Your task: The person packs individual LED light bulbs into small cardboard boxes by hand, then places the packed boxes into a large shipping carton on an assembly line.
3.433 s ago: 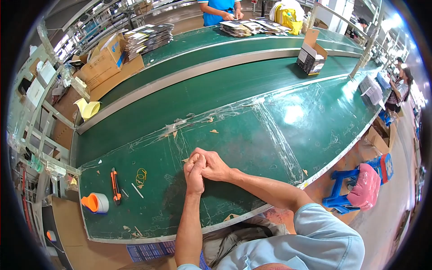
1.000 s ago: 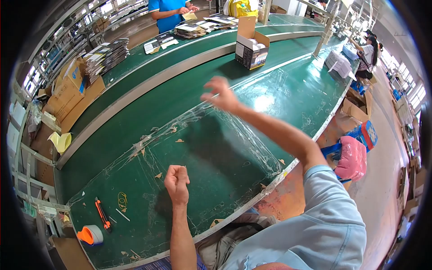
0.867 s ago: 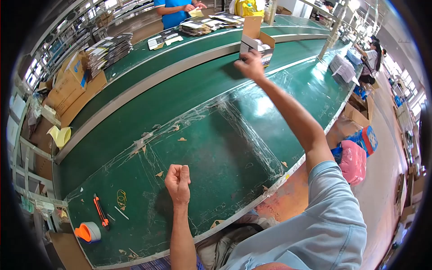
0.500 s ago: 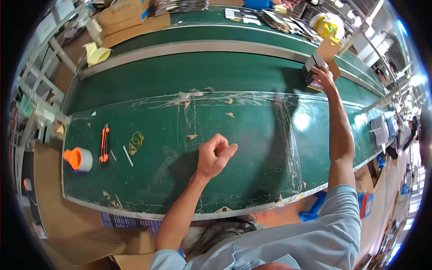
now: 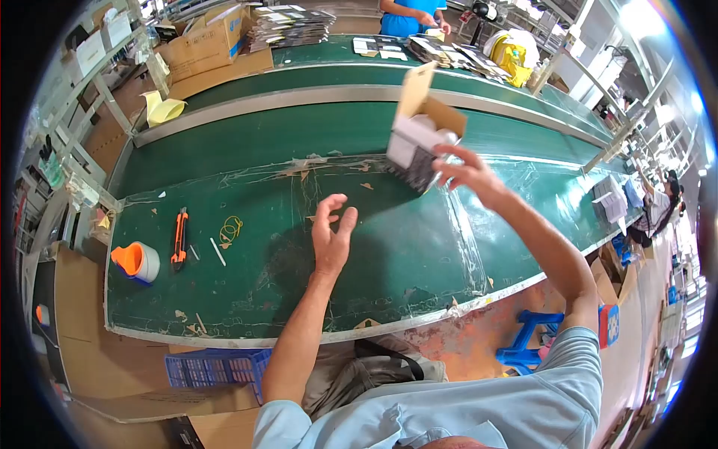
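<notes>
A long green workbench (image 5: 389, 247), patched with clear tape, is seen stretching across a factory hall, with a green conveyor belt (image 5: 299, 127) running behind it, beyond both hands. At the far side of the belt, well away from the hands, stacks of printed cards (image 5: 292, 22) and a large carton (image 5: 206, 41) are set out, and a person in a blue shirt (image 5: 407, 15) is seen there. A small open box (image 5: 419, 135), its flap raised, is held tilted in the air above the bench, gripped at its near side by the right hand (image 5: 467, 176). The left hand (image 5: 331, 236) is held open and empty, fingers spread, just below and left of the box. Well to the left of that hand, a roll of tape (image 5: 137, 262), an orange knife (image 5: 179, 238) and a rubber band (image 5: 232, 228) are laid on the bench.
</notes>
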Demonstrator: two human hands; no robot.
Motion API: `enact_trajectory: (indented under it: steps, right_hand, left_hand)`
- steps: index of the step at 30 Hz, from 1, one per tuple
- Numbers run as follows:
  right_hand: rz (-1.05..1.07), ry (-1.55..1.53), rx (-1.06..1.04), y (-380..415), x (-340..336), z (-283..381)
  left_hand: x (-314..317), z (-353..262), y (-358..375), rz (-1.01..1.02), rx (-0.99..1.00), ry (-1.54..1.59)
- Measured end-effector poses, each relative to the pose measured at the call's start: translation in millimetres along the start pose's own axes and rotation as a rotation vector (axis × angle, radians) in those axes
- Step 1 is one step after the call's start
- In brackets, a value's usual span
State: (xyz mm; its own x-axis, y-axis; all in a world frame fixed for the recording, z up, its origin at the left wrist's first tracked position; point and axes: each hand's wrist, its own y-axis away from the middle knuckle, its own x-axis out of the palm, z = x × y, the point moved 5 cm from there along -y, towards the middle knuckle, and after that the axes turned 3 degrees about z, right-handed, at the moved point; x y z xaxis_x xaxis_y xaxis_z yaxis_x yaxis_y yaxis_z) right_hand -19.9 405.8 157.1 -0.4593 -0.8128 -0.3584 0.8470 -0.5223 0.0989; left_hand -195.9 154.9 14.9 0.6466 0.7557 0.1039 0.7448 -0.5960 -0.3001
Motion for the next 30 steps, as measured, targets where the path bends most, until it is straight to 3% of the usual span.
enact_trajectory:
  steps: [3, 5, 7, 8, 10, 14, 16, 18, 22, 30]
  right_hand:
    - [0.232, -0.036, -0.006, 45.2, 81.5, 35.8]
    - [0.341, -0.041, 0.031, 71.7, 117.2, 58.5]
    - [0.503, -0.159, -0.379, 85.9, 142.5, 84.1]
    - [0.459, -0.208, -0.45, 84.3, 133.6, 92.4]
    - [0.165, -0.152, -0.509, 59.5, 111.1, 83.4]
    - [0.064, -0.165, -0.322, 8.9, 135.1, 11.4]
    - [0.219, -0.299, -0.139, 11.3, 178.0, -1.7]
    - [0.359, -0.482, -0.103, 8.1, 204.4, -3.0]
    - [0.38, -0.637, -0.057, 15.8, 227.0, 14.3]
    - [0.261, -0.526, -0.099, 3.0, 227.6, 7.0]
  left_hand:
    - [-17.3, -9.2, 5.8, -0.032, -0.03, -0.038]
    - [-31.1, -37.8, 13.6, -0.133, -0.009, 0.133]
    - [-53.8, -54.9, 27.4, -0.21, -0.005, 0.196]
    - [-67.8, -59.1, 36.3, -0.243, -0.024, 0.245]
    - [-89.6, -74.6, 53.2, -0.287, -0.053, 0.269]
    - [-108.7, -78.5, 65.7, -0.227, -0.097, 0.362]
    - [-104.1, -78.8, 67.1, -0.196, -0.106, 0.372]
    - [-81.7, -99.0, 67.5, -0.073, -0.082, 0.501]
    - [-74.9, -92.0, 59.8, -0.122, -0.12, 0.332]
    - [-70.3, -108.7, 51.6, -0.152, -0.202, 0.322]
